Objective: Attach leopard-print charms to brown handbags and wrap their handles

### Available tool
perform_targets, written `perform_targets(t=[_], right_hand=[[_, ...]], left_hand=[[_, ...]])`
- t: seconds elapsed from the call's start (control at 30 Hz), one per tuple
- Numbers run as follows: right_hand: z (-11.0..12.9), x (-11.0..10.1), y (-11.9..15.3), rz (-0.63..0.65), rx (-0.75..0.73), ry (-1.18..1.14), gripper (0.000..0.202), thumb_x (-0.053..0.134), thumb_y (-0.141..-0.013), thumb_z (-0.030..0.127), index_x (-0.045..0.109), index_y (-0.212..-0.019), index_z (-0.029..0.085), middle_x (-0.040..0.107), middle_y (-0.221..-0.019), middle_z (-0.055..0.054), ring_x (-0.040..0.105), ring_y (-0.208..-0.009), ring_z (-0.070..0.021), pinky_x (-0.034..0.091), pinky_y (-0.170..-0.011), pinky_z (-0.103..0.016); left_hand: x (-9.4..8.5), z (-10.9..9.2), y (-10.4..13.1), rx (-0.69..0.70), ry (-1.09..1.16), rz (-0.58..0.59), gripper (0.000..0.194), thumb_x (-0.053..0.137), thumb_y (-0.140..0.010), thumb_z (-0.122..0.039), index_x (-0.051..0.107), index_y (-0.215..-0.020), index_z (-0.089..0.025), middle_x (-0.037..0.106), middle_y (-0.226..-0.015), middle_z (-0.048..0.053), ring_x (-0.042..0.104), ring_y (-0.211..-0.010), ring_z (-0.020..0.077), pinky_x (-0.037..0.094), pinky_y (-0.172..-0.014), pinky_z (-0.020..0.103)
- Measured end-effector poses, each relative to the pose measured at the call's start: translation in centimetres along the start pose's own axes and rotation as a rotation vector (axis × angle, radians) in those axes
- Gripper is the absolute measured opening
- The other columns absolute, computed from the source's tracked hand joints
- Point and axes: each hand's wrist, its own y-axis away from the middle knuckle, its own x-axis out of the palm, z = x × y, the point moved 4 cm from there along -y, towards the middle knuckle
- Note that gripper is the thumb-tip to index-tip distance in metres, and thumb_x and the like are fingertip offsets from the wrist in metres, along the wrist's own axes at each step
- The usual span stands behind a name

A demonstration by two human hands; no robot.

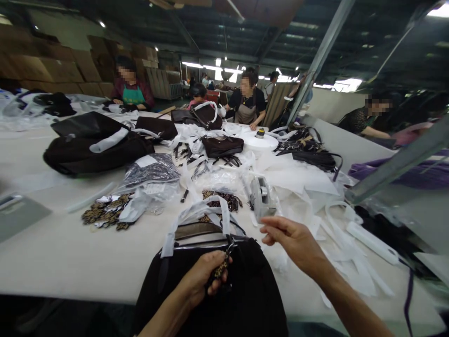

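Just one dark bag (pixel 252 285).

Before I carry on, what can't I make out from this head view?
All in the head view:
- Leopard-print piece: largely hidden by the left hand.
- Black bag: its bottom is cut off by the lower edge.
- Right hand: too blurred to tell whether its fingers pinch anything thin.
- White label on the plastic pack: any print is too small.
- Grey board: cut off by the left edge.
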Motion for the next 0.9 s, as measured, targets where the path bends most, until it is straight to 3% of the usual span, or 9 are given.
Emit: perform_targets(t=[0.13, 0.3, 0.47, 0.63, 0.77, 0.9], right_hand=[[-2.3, 3.9, 1.6, 0.13, 0.072, 0.148, 0.018, 0.059, -0.084, 0.034, 0.07, -0.087, 0.02, 0.067, -0.062, 0.002, 0.062, -0.053, -0.0126, 0.047, -0.055, -0.023], [-2.2, 6.3, 2.8, 0.158, -0.086, 0.233, 0.016, 0.058, -0.085, 0.029, 0.072, -0.079, 0.022, 0.07, -0.073, 0.001, 0.064, -0.068, -0.0153, 0.046, -0.064, -0.025], [-2.6, 7.3, 2.7, 0.109, -0.17, 0.313, 0.016, 0.058, -0.085, 0.026, 0.074, -0.079, 0.024, 0.072, -0.077, 0.001, 0.064, -0.07, -0.0156, 0.044, -0.066, -0.026], [-3.0, 7.8, 2.6, 0.064, -0.176, 0.369, 0.016, 0.06, -0.086, 0.029, 0.073, -0.08, 0.024, 0.072, -0.078, 0.0, 0.064, -0.069, -0.016, 0.044, -0.066, -0.026], [-2.6, 7.9, 2.6, 0.054, -0.239, 0.424, 0.017, 0.058, -0.087, 0.028, 0.073, -0.081, 0.024, 0.071, -0.078, 0.0, 0.063, -0.069, -0.0155, 0.043, -0.065, -0.026], [-2.2, 7.5, 2.7, 0.054, -0.311, 0.522, 0.016, 0.056, -0.087, 0.025, 0.071, -0.081, 0.023, 0.07, -0.078, -0.001, 0.062, -0.07, -0.0155, 0.042, -0.066, -0.026]], left_hand=[[-0.4, 0.0, -0.1, -0.06, 0.191, -0.037, 0.028, 0.069, -0.08, -0.034, 0.064, -0.09, -0.008, 0.062, -0.072, 0.003, 0.054, -0.048, 0.0053, 0.038, -0.037, 0.012], [-0.6, 0.2, -0.4, -0.082, 0.297, 0.005, 0.021, 0.064, -0.086, -0.027, 0.064, -0.095, -0.008, 0.06, -0.071, 0.002, 0.054, -0.046, 0.005, 0.04, -0.037, 0.012], [-1.1, 0.4, -0.5, -0.069, 0.352, 0.09, 0.014, 0.062, -0.087, -0.025, 0.059, -0.093, -0.012, 0.059, -0.067, 0.0, 0.042, -0.037, 0.0014, 0.025, -0.03, 0.009], [-1.4, 0.4, -0.4, -0.118, 0.38, 0.102, 0.016, 0.06, -0.087, -0.024, 0.058, -0.095, -0.01, 0.057, -0.062, -0.001, 0.034, -0.033, -0.0002, 0.017, -0.028, 0.009], [-0.6, 0.0, -0.1, -0.022, 0.246, 0.067, 0.022, 0.065, -0.084, -0.031, 0.057, -0.091, -0.011, 0.061, -0.068, 0.001, 0.043, -0.038, 0.0017, 0.026, -0.031, 0.01], [0.2, -0.4, 0.4, 0.089, 0.016, -0.077, 0.034, 0.072, -0.077, -0.04, 0.056, -0.09, -0.013, 0.067, -0.077, 0.005, 0.057, -0.051, 0.0083, 0.042, -0.04, 0.015]])
